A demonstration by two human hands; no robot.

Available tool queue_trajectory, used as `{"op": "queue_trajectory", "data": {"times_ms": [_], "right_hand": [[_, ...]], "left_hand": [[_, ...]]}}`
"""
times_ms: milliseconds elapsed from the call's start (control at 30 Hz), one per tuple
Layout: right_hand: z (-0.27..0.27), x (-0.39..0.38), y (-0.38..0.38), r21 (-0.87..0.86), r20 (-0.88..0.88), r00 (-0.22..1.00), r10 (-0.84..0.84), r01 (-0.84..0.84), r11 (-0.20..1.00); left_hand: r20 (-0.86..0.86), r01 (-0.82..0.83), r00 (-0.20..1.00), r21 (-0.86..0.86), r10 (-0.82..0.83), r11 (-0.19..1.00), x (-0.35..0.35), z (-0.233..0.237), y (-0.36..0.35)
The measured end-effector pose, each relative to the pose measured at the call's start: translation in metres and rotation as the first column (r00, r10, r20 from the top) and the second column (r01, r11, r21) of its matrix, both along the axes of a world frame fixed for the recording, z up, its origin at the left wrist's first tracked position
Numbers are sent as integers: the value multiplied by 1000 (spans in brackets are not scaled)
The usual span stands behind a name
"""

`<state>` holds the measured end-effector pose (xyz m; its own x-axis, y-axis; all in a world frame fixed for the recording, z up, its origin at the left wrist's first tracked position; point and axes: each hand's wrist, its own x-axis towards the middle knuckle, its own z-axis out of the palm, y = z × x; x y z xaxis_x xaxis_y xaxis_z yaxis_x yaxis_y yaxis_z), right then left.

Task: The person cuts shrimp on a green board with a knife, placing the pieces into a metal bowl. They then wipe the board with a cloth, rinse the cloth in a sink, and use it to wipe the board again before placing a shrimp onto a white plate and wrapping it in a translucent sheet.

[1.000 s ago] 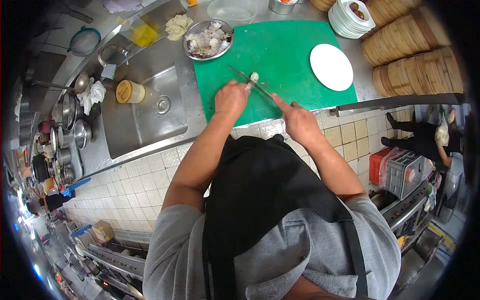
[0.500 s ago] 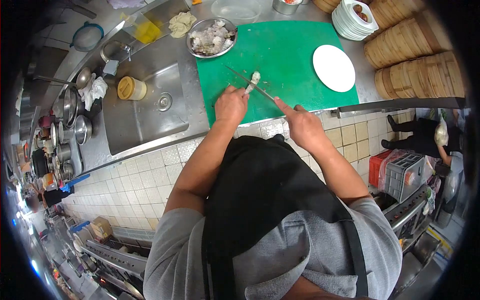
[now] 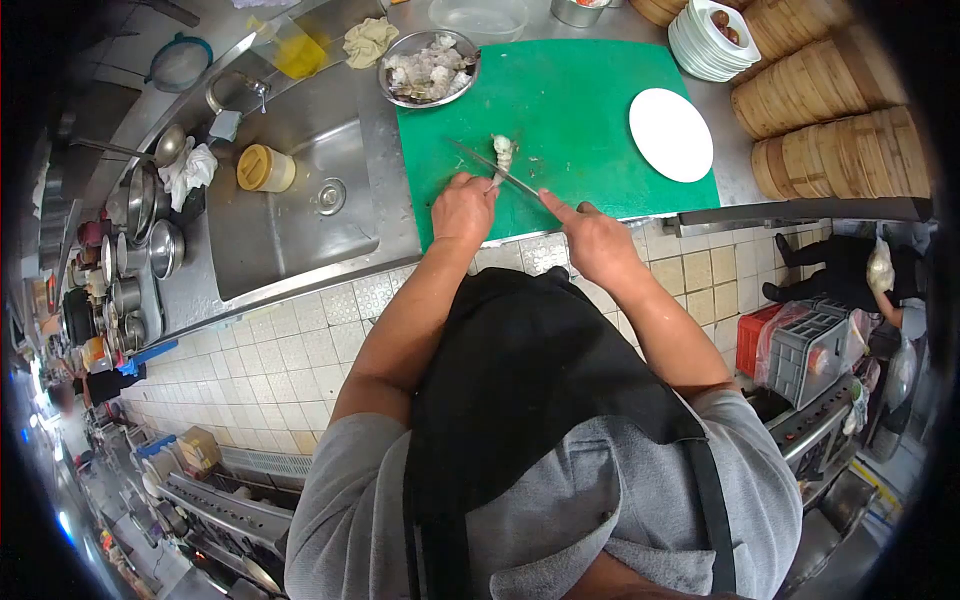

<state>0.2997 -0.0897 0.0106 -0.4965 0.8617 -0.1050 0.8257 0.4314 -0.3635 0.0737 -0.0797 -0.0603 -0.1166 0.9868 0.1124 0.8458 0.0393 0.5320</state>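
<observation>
On the green cutting board (image 3: 580, 130) lies a pale, whitish shrimp (image 3: 502, 150). My left hand (image 3: 464, 211) pinches its near end, fingers closed at the board's front left. My right hand (image 3: 597, 242) is wrapped round the handle of a knife (image 3: 519, 185), index finger stretched along the top of it. The blade points up and left and crosses the shrimp just beyond my left fingertips. Small scraps lie beside the shrimp. A metal bowl (image 3: 388, 88) of similar pale pieces sits at the board's back left corner. A white oval plate (image 3: 671, 136) rests on the board's right side.
A steel sink (image 3: 300, 240) with a yellow-lidded tub (image 3: 266, 168) is on the left. Stacked white dishes (image 3: 700, 55) and bamboo steamers (image 3: 845, 160) stand at the right. A crumpled cloth (image 3: 370, 42) lies behind the sink. At far right, another person (image 3: 850, 268) stands near crates (image 3: 800, 345).
The shrimp's far end has swung slightly left. The knife and my right hand have shifted a little left, while my left hand keeps its pinch.
</observation>
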Motion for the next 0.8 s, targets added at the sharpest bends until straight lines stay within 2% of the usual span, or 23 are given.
{"op": "queue_trajectory", "data": {"times_ms": [133,267,367,433,567,633,667,733,767,800], "right_hand": [[12,0,-5,-18,-13,1000,8,-8,1000],[-4,0,-5,-16,-28,1000,-12,12,1000],[-2,-8,-2,20,-108,994,-4,6,1000],[10,-6,-4,-36,-33,999,-1,0,999],[-8,-3,-2,-88,-16,1000,-11,10,996],[-30,4,4,13,-328,944,25,-22,1000],[-25,8,5,16,-329,944,25,-21,1000],[-11,20,3,-339,-463,845,-269,111,934],[-11,30,0,-336,-461,846,-269,114,935],[-15,42,-5,-482,-484,752,-447,197,854]], "left_hand": [[17,-14,1000,17,13,1000,-1,-1,1],[28,-19,999,-1,19,1000,0,0,1],[17,-27,999,1,27,1000,-3,-1,1],[13,-23,1000,23,22,999,-2,-2,2],[12,-30,999,19,30,999,-1,-3,1],[53,-43,998,48,40,998,-4,-4,3],[53,-41,998,51,39,998,-7,-2,4],[164,-42,986,88,27,995,-16,2,4],[168,-40,986,91,24,995,-21,3,3],[252,-80,967,114,50,990,-28,5,2]]}}
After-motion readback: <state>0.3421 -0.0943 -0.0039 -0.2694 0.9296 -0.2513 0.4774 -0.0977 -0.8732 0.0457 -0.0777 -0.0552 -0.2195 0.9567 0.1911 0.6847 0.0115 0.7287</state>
